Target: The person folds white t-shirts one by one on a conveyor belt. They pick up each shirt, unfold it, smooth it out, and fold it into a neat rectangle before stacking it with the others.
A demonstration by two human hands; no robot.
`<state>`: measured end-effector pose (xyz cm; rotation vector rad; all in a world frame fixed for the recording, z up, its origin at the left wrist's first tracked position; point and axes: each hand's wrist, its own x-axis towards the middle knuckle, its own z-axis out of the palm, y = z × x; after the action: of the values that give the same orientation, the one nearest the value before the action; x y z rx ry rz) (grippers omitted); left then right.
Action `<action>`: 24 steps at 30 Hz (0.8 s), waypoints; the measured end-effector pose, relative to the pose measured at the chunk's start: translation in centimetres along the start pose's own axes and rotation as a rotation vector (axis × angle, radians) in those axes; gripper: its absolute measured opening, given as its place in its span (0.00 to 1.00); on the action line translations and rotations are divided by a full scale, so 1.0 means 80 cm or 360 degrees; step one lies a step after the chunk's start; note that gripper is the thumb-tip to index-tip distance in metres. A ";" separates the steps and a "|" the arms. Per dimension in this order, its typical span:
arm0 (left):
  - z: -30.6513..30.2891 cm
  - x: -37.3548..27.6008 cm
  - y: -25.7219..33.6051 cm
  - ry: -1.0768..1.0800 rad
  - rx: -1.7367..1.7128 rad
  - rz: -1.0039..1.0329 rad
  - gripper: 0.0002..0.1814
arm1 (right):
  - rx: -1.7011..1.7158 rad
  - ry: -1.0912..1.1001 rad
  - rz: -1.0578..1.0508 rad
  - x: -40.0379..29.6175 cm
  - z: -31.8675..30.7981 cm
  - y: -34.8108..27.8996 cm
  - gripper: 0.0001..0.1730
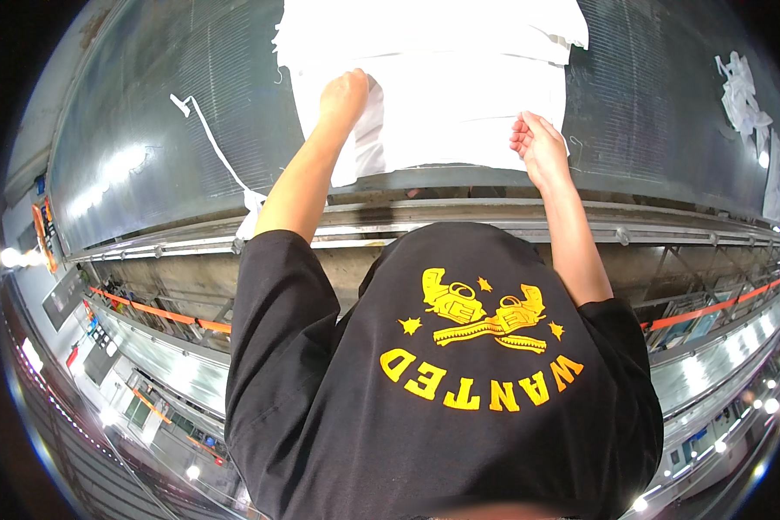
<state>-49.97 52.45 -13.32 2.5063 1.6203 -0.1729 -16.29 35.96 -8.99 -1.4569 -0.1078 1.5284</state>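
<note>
White cloth pieces (442,110) lie layered on the dark ribbed table in front of me, with a straight seam or layer edge across them. My left hand (344,97) is closed in a fist over the cloth's left part, pinching it. A shaded fold runs from the fist down towards the near edge; the fingertips are hidden. At the near right corner, my right hand (538,143) rests by the cloth's side edge with its fingers loosely curled. Whether any fabric is between those fingers cannot be made out. Loose threads hang from the left cloth edge.
A thin white strip (214,140) trails over the table (234,58) left of my arm, ending in a bunched scrap (252,208). Crumpled white fabric (742,97) lies far right. A metal rail (422,227) runs along the table's near edge, before my body.
</note>
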 end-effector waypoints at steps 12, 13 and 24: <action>-0.061 -0.310 0.060 -0.2152 -0.0948 -0.0605 0.17 | -0.1457 -0.0350 -0.0723 0.018 0.066 0.063 0.11; -0.042 -0.351 0.051 -0.2319 -0.0833 -0.0565 0.14 | -0.1560 -0.0399 -0.0885 0.020 0.084 0.061 0.11; 0.102 -0.572 0.078 -0.1541 -0.1669 -0.1178 0.23 | -0.2569 -0.0543 -0.1413 0.057 0.132 0.081 0.08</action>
<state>-63.14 7.43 -12.73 0.7696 1.4618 -0.3934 -27.48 41.33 -13.50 -1.7277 -2.2493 0.7137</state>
